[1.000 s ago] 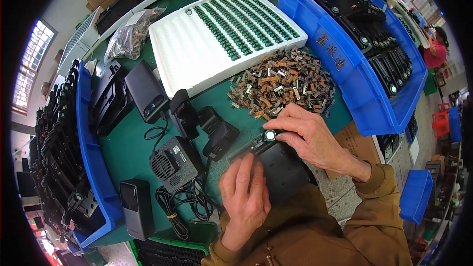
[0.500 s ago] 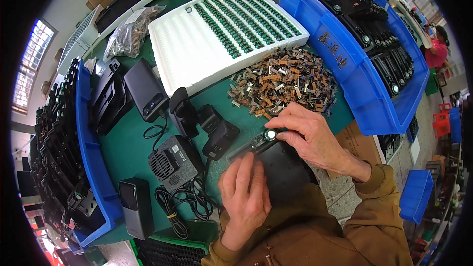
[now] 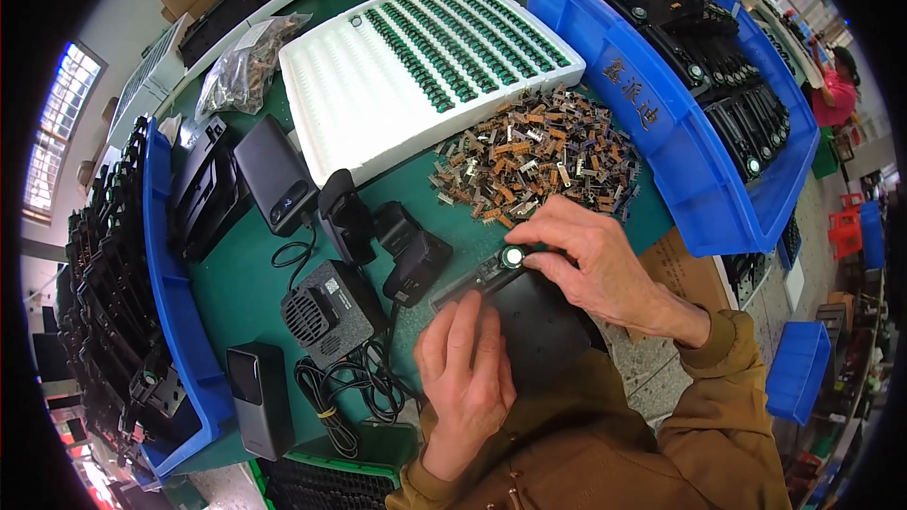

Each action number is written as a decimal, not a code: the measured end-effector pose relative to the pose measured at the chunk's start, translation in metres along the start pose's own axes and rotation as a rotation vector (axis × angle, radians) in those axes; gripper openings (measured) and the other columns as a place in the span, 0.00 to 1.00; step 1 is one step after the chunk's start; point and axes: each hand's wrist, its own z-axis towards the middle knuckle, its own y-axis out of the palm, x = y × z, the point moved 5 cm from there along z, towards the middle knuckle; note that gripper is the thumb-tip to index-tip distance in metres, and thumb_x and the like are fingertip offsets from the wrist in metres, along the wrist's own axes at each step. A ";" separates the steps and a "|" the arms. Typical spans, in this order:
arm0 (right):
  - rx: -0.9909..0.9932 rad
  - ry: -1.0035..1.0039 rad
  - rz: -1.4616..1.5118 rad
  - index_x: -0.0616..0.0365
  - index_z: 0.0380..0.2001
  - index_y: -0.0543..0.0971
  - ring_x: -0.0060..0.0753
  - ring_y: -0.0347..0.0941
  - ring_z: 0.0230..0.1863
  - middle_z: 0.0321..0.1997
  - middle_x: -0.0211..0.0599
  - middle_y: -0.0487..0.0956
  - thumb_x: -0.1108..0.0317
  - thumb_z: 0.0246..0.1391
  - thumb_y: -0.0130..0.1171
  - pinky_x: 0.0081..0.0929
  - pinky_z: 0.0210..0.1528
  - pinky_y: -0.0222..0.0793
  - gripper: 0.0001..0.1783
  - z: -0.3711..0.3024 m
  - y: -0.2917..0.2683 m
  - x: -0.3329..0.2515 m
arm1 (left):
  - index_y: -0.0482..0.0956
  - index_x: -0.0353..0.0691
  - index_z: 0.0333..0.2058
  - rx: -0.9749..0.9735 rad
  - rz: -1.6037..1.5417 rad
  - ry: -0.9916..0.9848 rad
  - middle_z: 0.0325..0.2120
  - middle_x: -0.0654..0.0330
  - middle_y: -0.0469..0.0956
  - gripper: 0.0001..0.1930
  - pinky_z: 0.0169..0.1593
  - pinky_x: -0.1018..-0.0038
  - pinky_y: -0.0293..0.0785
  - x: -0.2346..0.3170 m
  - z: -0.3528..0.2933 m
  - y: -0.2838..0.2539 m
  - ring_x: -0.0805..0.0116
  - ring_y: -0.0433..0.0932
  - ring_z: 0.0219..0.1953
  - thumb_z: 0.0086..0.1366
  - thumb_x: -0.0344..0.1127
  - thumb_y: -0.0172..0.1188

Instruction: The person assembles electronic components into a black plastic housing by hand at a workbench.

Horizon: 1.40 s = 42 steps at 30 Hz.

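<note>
A black plastic housing lies at the table's near edge, its upper rim carrying a round white disc with a green ring. My right hand pinches the housing's right end beside that disc, thumb and forefinger closed together. Whether a small part sits between those fingertips is hidden. My left hand presses its fingers over the left end of the same rim; its thumb is out of sight. Beyond my hands lies a heap of small metal and brown slide switches.
A white foam tray holds rows of green-edged parts. Blue bins with black housings stand right and left. A power bank, black stands, a speaker-like box and coiled cable occupy the left.
The view has shifted slightly, so the surroundings sit a little further left. Both hands keep nearly the same hold on the housing.
</note>
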 end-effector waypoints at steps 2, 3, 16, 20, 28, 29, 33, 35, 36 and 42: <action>0.030 0.011 0.004 0.60 0.38 0.83 0.41 0.77 0.36 0.35 0.38 0.77 0.78 0.49 0.64 0.32 0.37 0.72 0.11 -0.001 -0.009 -0.001 | 0.82 0.28 0.44 0.005 0.007 -0.001 0.54 0.48 0.75 0.18 0.58 0.60 0.70 0.000 0.001 -0.002 0.47 0.72 0.55 0.52 0.20 0.63; 0.060 0.027 0.009 0.60 0.37 0.82 0.46 0.77 0.36 0.35 0.40 0.77 0.77 0.49 0.63 0.35 0.37 0.73 0.09 -0.002 -0.015 0.000 | 0.82 0.28 0.44 -0.004 0.003 -0.008 0.54 0.48 0.75 0.18 0.58 0.60 0.70 0.000 0.000 -0.003 0.47 0.72 0.55 0.52 0.19 0.63; 0.001 -0.056 -0.168 0.57 0.35 0.82 0.50 0.77 0.37 0.35 0.40 0.77 0.75 0.50 0.62 0.40 0.38 0.72 0.07 0.034 -0.025 -0.008 | 0.83 0.29 0.43 0.024 -0.024 0.008 0.52 0.49 0.76 0.18 0.56 0.59 0.71 -0.002 0.004 -0.002 0.48 0.73 0.53 0.50 0.20 0.63; -0.005 -0.062 -0.227 0.57 0.34 0.82 0.50 0.77 0.38 0.34 0.41 0.78 0.71 0.50 0.62 0.43 0.39 0.72 0.07 0.065 -0.033 -0.018 | 0.83 0.31 0.41 0.034 -0.022 -0.003 0.52 0.49 0.77 0.17 0.55 0.60 0.71 -0.003 0.002 -0.004 0.49 0.74 0.53 0.50 0.21 0.64; 0.057 -0.061 -0.192 0.61 0.35 0.84 0.51 0.80 0.40 0.36 0.46 0.83 0.68 0.47 0.61 0.41 0.45 0.73 0.12 0.147 -0.041 -0.026 | 0.83 0.32 0.41 0.080 -0.018 -0.002 0.52 0.52 0.77 0.16 0.54 0.60 0.70 -0.004 -0.004 -0.003 0.51 0.74 0.53 0.50 0.23 0.64; 0.059 -0.120 -0.208 0.64 0.36 0.83 0.35 0.79 0.31 0.31 0.43 0.83 0.67 0.46 0.63 0.33 0.37 0.73 0.14 0.158 -0.041 -0.017 | 0.83 0.32 0.41 0.076 -0.025 0.007 0.52 0.52 0.77 0.16 0.54 0.60 0.70 -0.003 -0.003 -0.002 0.52 0.74 0.53 0.50 0.23 0.64; -0.038 -0.043 -0.251 0.63 0.34 0.83 0.36 0.78 0.29 0.27 0.42 0.81 0.65 0.45 0.63 0.32 0.36 0.73 0.14 0.199 -0.031 0.016 | 0.83 0.32 0.42 0.050 -0.050 0.016 0.52 0.51 0.76 0.17 0.55 0.60 0.70 -0.005 0.000 -0.001 0.50 0.73 0.54 0.50 0.24 0.63; -0.031 -0.076 -0.302 0.63 0.34 0.83 0.37 0.78 0.29 0.25 0.42 0.81 0.64 0.45 0.63 0.35 0.34 0.71 0.14 0.201 -0.032 0.004 | 0.82 0.31 0.43 0.041 -0.039 -0.001 0.53 0.49 0.76 0.17 0.57 0.59 0.70 -0.006 -0.001 -0.006 0.49 0.72 0.54 0.52 0.23 0.62; -0.028 -0.050 -0.319 0.63 0.34 0.83 0.37 0.78 0.29 0.25 0.42 0.81 0.64 0.45 0.63 0.35 0.34 0.71 0.14 0.194 -0.038 -0.001 | 0.83 0.31 0.43 0.052 -0.044 -0.006 0.53 0.49 0.76 0.17 0.57 0.59 0.70 -0.007 -0.003 -0.006 0.49 0.72 0.55 0.52 0.22 0.62; 0.144 0.032 -0.408 0.61 0.36 0.84 0.44 0.78 0.31 0.29 0.42 0.81 0.65 0.47 0.63 0.36 0.35 0.71 0.13 0.130 -0.074 -0.009 | 0.82 0.30 0.43 0.041 -0.011 0.043 0.53 0.50 0.77 0.16 0.54 0.59 0.69 -0.006 0.000 0.000 0.50 0.73 0.54 0.54 0.27 0.61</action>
